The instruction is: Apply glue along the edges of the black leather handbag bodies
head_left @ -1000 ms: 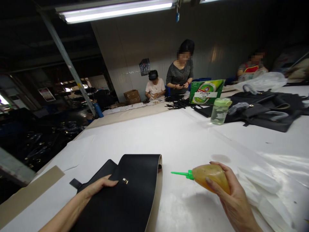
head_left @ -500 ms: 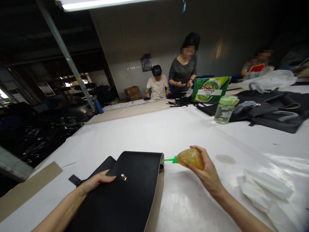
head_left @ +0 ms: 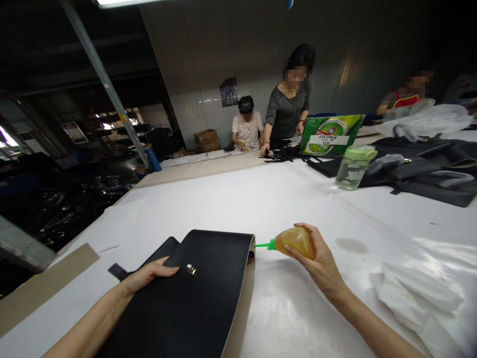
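A black leather-like bag piece [head_left: 208, 293] with a small gold clasp [head_left: 191, 269] lies in front of me, its top folded over and its pale inner side showing along the right edge. My left hand [head_left: 154, 272] grips its left side, thumb on the upper face and the other fingers hidden beneath. In my right hand [head_left: 316, 256] is a squeeze bottle [head_left: 294, 242] of amber liquid, tipped sideways. Its thin green nozzle [head_left: 265, 245] points left, with the tip at the folded upper right edge. Whether the tip touches the edge I cannot tell.
A crumpled white cloth [head_left: 417, 303] lies at the right of the white table [head_left: 223, 199]. Farther back stand a green-lidded water bottle [head_left: 354, 168], a green bag [head_left: 331, 135] and black bags [head_left: 439, 169]. Two people work at the far end, near black strips [head_left: 285, 151].
The standing person across the table has bent and reached a hand down to the black strips. My hands, the bag piece and the bottle keep nearly the same places; the view has shifted slightly.
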Demonstrator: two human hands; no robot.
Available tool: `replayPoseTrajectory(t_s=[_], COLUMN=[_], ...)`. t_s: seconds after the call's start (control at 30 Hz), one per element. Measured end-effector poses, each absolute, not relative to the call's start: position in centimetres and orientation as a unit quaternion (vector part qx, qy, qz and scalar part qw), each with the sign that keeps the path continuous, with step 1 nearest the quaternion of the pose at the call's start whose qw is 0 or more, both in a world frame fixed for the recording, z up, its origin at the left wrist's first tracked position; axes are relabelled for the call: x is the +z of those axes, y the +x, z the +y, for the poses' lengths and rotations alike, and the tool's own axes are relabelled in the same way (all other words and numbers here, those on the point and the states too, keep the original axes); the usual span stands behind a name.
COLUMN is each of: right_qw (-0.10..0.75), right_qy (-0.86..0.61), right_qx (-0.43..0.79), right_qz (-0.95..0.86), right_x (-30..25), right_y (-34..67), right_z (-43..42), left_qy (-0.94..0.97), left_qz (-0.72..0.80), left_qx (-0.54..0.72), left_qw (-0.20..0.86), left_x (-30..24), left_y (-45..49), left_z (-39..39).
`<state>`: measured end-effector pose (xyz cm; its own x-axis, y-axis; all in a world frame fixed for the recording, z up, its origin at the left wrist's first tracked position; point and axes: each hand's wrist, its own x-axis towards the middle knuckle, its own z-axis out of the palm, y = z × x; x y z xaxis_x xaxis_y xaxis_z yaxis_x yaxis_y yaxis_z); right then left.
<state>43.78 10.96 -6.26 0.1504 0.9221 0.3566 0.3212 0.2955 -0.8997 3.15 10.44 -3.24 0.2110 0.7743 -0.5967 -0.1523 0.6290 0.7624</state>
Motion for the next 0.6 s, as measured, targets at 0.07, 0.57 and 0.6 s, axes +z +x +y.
replayPoseTrajectory(t_s=[0.07,0.57,0.6], right_qw=[0.554,0.548,0.546], right_qy=[-0.523,-0.513,-0.510], right_qx=[0.269,0.218,0.214], right_qz=[-0.589,-0.623,-0.629], right_x=[-6.27,-6.04,-6.12], right_y=[43.65,43.82,43.80], right_z=[11.38,11.34,11.40], left_qy=[0.288,0.297,0.295], left_qz=[0.540,0.554,0.557], left_qx=[0.318,0.297,0.296], left_qw=[0.724,0.719,0.718], left_x=[-3.15,-2.50,-2.41], left_y=[3.11,3.35,3.40], left_z=[10.34,10.17,10.10])
